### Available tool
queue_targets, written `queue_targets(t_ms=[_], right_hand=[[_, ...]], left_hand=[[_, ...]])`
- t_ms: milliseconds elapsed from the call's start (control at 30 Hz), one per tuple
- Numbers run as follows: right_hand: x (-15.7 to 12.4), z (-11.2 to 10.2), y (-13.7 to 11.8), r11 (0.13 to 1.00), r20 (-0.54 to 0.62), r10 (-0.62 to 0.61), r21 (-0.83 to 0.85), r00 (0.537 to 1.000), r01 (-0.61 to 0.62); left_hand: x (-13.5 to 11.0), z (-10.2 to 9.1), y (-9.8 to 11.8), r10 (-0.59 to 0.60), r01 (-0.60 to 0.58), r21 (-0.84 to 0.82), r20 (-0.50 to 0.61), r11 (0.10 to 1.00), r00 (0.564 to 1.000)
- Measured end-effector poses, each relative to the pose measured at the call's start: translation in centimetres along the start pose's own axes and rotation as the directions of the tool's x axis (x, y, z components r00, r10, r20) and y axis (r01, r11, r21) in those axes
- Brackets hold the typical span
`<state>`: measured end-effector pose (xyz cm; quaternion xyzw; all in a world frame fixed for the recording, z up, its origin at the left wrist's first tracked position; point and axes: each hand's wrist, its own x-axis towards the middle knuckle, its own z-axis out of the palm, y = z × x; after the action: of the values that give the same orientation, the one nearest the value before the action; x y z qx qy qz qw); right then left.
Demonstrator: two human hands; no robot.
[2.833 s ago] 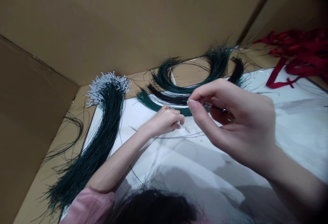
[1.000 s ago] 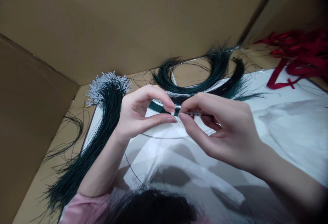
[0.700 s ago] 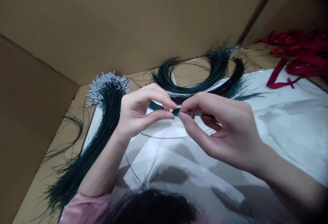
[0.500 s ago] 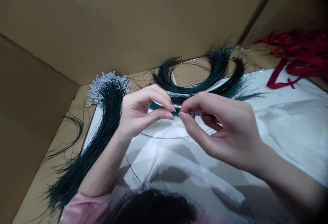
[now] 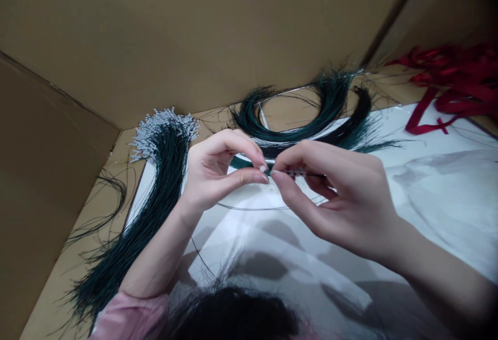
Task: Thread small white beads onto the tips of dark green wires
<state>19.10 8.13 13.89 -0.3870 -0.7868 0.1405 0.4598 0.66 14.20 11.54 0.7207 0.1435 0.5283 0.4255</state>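
Over the white sheet, my left hand (image 5: 220, 168) has thumb and forefinger closed on a small white bead (image 5: 263, 168). Its fingertips are just left of those of my right hand (image 5: 330, 189). My right hand pinches a thin dark wire, whose tip is hidden by the fingers. Several small whitish beads (image 5: 299, 172) sit along this wire, partly behind the fingers. Beside my left forearm lies a thick bundle of dark green wires (image 5: 155, 200) topped with a cluster of white beads (image 5: 163, 127).
Behind my hands lie curved bundles of dark green wire (image 5: 288, 135). Red ribbon (image 5: 459, 88) is heaped at the far right. Clear plastic film (image 5: 447, 194) covers part of the white sheet (image 5: 389, 122). Cardboard walls (image 5: 187, 39) rise behind and at the left.
My left hand has shifted slightly right, and a white bead now shows between its fingertips. My right hand has hardly moved.
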Motion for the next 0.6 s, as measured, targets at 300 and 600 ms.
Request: queue_targets(t_ms=[300, 600], right_hand=[[0.08, 0.07, 0.01, 1.0, -0.006, -0.004, -0.002, 1.0, 0.004], [0.02, 0.09, 0.04, 1.0, -0.007, -0.013, -0.013, 1.0, 0.013]], left_hand=[[-0.02, 0.0, -0.12, 0.008, -0.008, 0.002, 0.0, 1.0, 1.0], [-0.03, 0.06, -0.03, 0.006, -0.006, -0.003, -0.01, 1.0, 1.0]])
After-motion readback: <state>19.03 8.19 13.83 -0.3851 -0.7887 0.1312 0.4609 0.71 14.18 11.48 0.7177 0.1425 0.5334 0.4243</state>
